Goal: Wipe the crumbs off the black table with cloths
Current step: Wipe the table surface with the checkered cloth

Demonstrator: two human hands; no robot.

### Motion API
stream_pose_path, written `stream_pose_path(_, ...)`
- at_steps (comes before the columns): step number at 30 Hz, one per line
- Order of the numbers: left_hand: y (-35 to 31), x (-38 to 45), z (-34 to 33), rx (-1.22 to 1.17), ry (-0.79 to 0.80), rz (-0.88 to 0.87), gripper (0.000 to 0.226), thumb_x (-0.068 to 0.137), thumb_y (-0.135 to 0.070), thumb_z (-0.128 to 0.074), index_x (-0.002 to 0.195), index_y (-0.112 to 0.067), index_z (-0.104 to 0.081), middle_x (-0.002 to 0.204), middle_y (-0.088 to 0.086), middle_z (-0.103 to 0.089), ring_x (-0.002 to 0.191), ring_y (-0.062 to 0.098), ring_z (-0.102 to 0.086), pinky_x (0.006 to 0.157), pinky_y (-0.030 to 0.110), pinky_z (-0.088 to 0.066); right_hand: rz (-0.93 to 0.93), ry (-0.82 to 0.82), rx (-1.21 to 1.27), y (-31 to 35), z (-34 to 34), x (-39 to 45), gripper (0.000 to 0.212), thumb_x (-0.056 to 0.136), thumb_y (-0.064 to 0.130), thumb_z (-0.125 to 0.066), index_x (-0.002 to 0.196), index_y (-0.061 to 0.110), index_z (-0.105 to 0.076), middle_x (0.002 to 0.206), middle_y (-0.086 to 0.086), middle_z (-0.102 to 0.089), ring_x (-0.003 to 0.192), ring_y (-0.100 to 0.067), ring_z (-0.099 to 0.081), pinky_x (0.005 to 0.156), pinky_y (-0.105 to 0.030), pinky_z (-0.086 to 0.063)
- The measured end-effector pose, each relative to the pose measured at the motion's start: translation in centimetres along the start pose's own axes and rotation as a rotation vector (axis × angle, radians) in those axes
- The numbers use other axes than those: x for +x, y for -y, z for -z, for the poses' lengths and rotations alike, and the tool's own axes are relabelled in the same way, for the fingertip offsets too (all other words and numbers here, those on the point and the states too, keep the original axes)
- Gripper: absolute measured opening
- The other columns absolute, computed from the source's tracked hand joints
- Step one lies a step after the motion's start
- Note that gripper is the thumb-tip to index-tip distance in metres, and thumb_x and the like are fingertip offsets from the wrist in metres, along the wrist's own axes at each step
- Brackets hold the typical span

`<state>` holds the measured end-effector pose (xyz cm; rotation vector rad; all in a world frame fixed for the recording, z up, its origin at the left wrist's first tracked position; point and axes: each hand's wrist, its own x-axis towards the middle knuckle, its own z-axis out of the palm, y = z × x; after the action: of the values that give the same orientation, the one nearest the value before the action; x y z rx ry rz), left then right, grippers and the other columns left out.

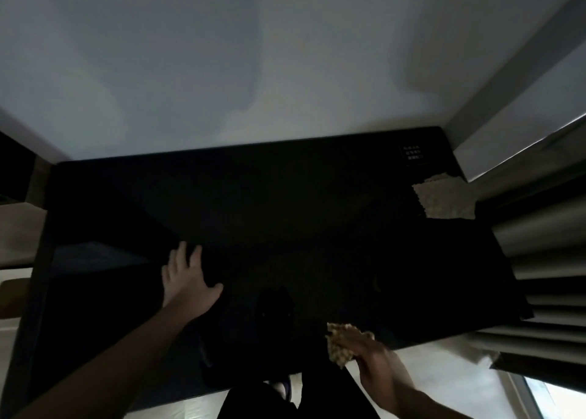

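Head view: black table (285, 203) against pale wall (253, 54); left hand (187, 279) splayed flat, right hand (377, 361) grip holding cloth (342, 342).

Bare forearms (104, 364), dark trousers (253, 402).

A dim home room: black table (285, 203) against plain wall (253, 54), curtains (539, 260) beside.

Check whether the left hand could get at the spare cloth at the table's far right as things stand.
Probably not easily: the left hand rests flat at the table's left, and the spare cloth lies across it, though nothing blocks the way.
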<state>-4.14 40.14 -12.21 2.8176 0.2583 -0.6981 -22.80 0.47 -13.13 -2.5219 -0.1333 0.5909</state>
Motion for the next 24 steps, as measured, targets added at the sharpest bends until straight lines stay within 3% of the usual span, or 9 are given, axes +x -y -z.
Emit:
stream_pose_path(2, -4.0, -0.9, -0.5, -0.007, 0.029, -0.108, 0.104, 0.07, -0.059, -0.066, 0.156, -0.026, -0.016, 0.167, 0.005, 0.002, 0.154, 0.032, 0.0, 0.124, 0.052, -0.013, -0.031, -0.003, 0.048, 0.2, 2.1, 0.5, 0.08, 0.088, 0.016, -0.049, 0.125, 0.085, -0.032, 0.147, 0.034, -0.045, 0.137, 0.007, -0.049, 0.113, -0.012, -0.037)
stream_pose_path(5, -8.8, -2.0, -1.9, -0.045, 0.156, -0.22, 0.102, 0.074, -0.061, -0.063, 0.157, -0.033, -0.011, 0.167, 0.0, 0.008, 0.154, 0.03, 0.009, 0.124, 0.055, -0.01, -0.112, -0.208, 0.112, -0.5, 5.6, 3.8, 0.078, 0.092, 0.005, -0.051, 0.129, 0.073, -0.044, 0.146, 0.023, -0.057, 0.134, 0.001, -0.055, 0.115, -0.017, -0.039)
stream_pose_path(9, -12.6, -2.6, -3.5, -0.06, 0.323, -0.174, 0.113, 0.075, -0.063, -0.069, 0.157, -0.035, 0.004, 0.164, 0.0, 0.026, 0.151, 0.033, 0.022, 0.12, 0.064, -0.004, -0.246, -0.416, 0.171, -0.6, 11.8, 12.1, 0.063, 0.099, -0.001, -0.049, 0.147, 0.039, -0.052, 0.148, 0.01, -0.058, 0.135, -0.013, -0.057, 0.117, -0.03, -0.041)
stream_pose_path(13, -13.8, -2.9, -4.7, 0.06, 0.27, -0.133, 0.126, 0.072, -0.06, -0.075, 0.155, -0.035, 0.016, 0.16, 0.007, 0.035, 0.149, 0.038, 0.025, 0.118, 0.069, -0.009, -0.207, -0.511, 0.125, -1.3, 17.2, 20.2, 0.06, 0.101, -0.002, -0.048, 0.152, 0.027, -0.05, 0.151, 0.0, -0.055, 0.136, -0.019, -0.056, 0.119, -0.036, -0.041)
stream_pose_path(19, -15.5, -2.1, -5.2, 0.113, 0.25, -0.054, 0.136, 0.067, -0.053, -0.083, 0.153, -0.037, 0.021, 0.16, 0.007, 0.034, 0.15, 0.042, 0.02, 0.116, 0.066, -0.023, -0.13, -0.277, 0.03, -5.7, 19.9, 29.6, 0.073, 0.099, -0.005, -0.046, 0.163, 0.027, -0.029, 0.166, -0.005, -0.037, 0.151, -0.028, -0.036, 0.127, -0.044, -0.028)
stream_pose_path(24, -16.8, -1.7, -5.0, 0.17, 0.259, 0.001, 0.144, 0.065, -0.046, -0.087, 0.151, -0.036, 0.027, 0.157, 0.009, 0.039, 0.15, 0.044, 0.017, 0.114, 0.06, -0.034, -0.01, -0.085, -0.299, -8.7, 16.3, 30.5, 0.084, 0.089, -0.002, -0.053, 0.163, 0.029, -0.027, 0.173, -0.002, -0.018, 0.158, -0.033, -0.019, 0.129, -0.051, -0.015)
